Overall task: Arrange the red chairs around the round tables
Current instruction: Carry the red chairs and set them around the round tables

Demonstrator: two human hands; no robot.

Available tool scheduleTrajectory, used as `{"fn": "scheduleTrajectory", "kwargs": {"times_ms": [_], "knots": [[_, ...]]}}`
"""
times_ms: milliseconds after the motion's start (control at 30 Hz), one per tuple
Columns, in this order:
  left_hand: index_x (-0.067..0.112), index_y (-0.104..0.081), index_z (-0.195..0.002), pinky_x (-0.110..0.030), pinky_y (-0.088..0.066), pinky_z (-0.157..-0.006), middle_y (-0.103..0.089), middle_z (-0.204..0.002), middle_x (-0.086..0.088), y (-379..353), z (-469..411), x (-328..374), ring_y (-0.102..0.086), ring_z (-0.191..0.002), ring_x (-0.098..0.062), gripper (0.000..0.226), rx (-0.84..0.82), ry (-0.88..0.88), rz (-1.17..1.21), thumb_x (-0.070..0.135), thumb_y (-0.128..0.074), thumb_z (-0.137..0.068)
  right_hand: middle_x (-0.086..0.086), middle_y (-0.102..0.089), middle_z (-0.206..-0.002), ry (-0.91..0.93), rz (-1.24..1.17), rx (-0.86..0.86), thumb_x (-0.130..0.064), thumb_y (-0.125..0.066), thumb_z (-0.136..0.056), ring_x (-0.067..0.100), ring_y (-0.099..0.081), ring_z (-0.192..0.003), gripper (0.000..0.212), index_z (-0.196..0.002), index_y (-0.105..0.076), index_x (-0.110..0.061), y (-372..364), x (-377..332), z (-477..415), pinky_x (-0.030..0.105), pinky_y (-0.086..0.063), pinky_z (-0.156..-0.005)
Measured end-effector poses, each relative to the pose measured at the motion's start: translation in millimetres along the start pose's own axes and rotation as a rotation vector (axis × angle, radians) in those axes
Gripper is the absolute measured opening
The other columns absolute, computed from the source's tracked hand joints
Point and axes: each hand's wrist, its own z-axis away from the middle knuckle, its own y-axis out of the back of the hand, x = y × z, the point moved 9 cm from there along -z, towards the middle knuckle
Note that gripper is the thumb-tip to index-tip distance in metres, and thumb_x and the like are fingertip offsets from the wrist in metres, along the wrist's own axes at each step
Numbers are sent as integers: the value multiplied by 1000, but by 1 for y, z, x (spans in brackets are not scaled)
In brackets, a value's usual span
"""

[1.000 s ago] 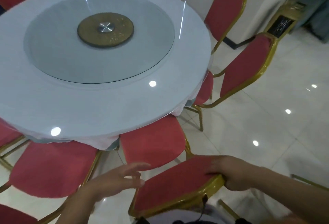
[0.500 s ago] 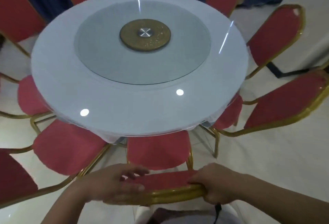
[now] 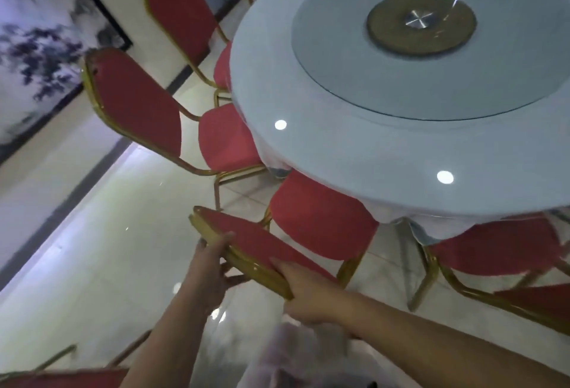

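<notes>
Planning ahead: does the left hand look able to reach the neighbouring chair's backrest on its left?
Likely, once freed: left hand grips the held backrest; only floor separates it from the neighbouring backrest.

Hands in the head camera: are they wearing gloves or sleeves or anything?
No gloves. The left hand and right hand are bare. The left forearm and right forearm are bare too, right down to the picture's edge, so no sleeve shows. No watch, bracelet or ring can be made out, though the picture is a bit blurry.
</notes>
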Motion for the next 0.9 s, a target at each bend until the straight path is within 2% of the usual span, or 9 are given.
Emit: {"fn": "scheduleTrajectory", "kwargs": {"times_ms": [67,100,233,367,500,700,767,833,900], "knots": [[19,-49,-128,-49,-59,-61,-69,-95,-14,-2,6,3,-73,-79,-31,43,-29,-6,4,13,-64,-88,-1,-38,-151,-11,2,-15,-13,-59,-84,24,-42,-136,86,-157,-17,-31,-7,-5,1,26,-36,-100],[16,-49,-126,-47,-59,-59,-69,-93,-15,4,9,5,-73,-75,-30,40,-7,-20,-19,10,-62,-89,-1,-36,-153,-11,13,-26,-13,-59,-84,24,-39,-138,88,-158,-13,-30,-14,-8,1,27,-35,-103],[7,-48,-128,-43,-59,-56,-67,-99,-19,39,24,3,-71,-80,-31,40,36,-49,-71,6,-61,-91,-2,-33,-153,-21,69,-73,-17,-61,-85,27,-40,-137,94,-158,-4,-33,-54,-25,7,33,-38,-104],[5,-48,-127,-44,-59,-59,-66,-104,-20,71,40,-7,-69,-88,-36,39,43,-62,-84,3,-61,-91,-1,-36,-149,-19,103,-117,-21,-62,-84,29,-44,-132,94,-156,-3,-37,-89,-38,12,39,-42,-104],[4,-49,-124,-42,-58,-59,-64,-106,-22,105,47,-19,-67,-90,-37,37,59,-49,-91,0,-60,-88,3,-36,-148,24,158,-217,-27,-62,-86,33,-45,-129,94,-155,1,-37,-121,-56,16,43,-42,-103],[4,-53,-114,-41,-57,-60,-63,-100,-21,137,40,-18,-66,-85,-35,27,92,-35,-115,0,-61,-88,8,-34,-152,103,218,-265,-33,-67,-88,34,-43,-133,97,-157,1,-31,-129,-80,5,43,-41,-104],[2,-55,-112,-39,-56,-60,-64,-101,-21,143,36,-13,-65,-85,-33,25,115,-32,-195,3,-63,-88,6,-33,-156,126,168,-289,-38,-70,-88,31,-41,-137,95,-157,-5,-34,-124,-84,7,44,-40,-108],[0,-57,-111,-40,-54,-65,-63,-106,-24,149,34,-6,-63,-87,-33,27,225,-73,-409,13,-64,-88,1,-33,-157,133,49,-293,-43,-71,-86,26,-40,-138,89,-154,-14,-39,-112,-78,19,40,-40,-108],[8,-45,-135,-54,-49,-90,-50,-133,-24,143,32,9,-51,-114,-42,59,395,-185,-832,26,-70,-84,-7,-36,-154,90,-105,-248,-49,-70,-85,19,-42,-135,84,-152,-19,-43,-90,-56,39,31,-41,-104]]}}
